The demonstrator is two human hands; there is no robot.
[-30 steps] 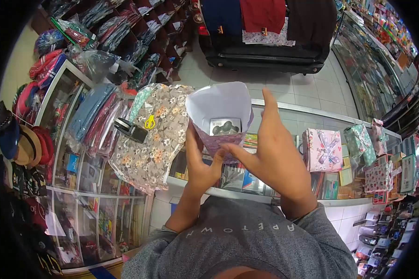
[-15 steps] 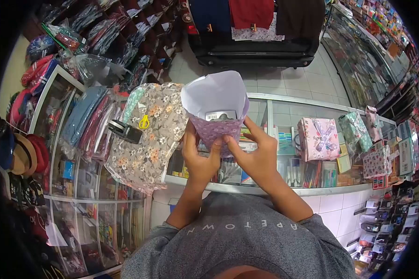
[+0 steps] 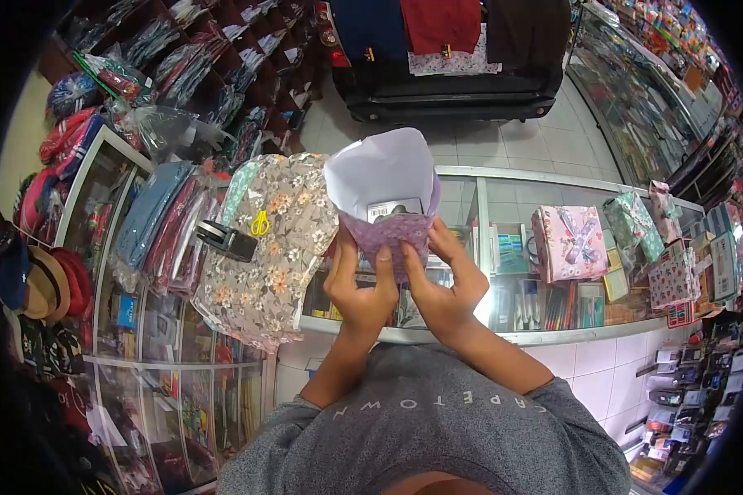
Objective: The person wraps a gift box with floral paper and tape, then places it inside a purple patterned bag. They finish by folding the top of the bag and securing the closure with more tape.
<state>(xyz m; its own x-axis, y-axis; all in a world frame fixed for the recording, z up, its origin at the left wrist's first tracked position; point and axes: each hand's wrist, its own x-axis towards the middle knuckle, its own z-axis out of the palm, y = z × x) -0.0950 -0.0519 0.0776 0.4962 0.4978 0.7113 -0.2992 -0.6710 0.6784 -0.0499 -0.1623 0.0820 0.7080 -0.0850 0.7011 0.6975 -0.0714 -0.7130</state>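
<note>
A purple patterned paper bag (image 3: 380,235) with a white inside stands open at the top, held up over the glass counter. Within it lies a small box (image 3: 381,210) with a barcode label, beside a dark rounded item. My left hand (image 3: 359,289) grips the bag's left side, thumb on the front. On the right side my right hand (image 3: 450,285) holds it the same way, its thumb close to the other. Left of the bag, floral wrapping paper (image 3: 276,280) bears yellow scissors (image 3: 260,223) and a black tape dispenser (image 3: 227,240).
Wrapped gifts, one pink with a ribbon (image 3: 571,243) and one green (image 3: 634,227), sit on the right of the glass counter (image 3: 520,337). Plastic-packed clothes (image 3: 153,214) lie at the left. Beyond the counter is a black case (image 3: 446,103) with cloths.
The thumbs have moved slightly up and apart on the bag's front. The view has shifted a little, and the bag stays in both hands.
</note>
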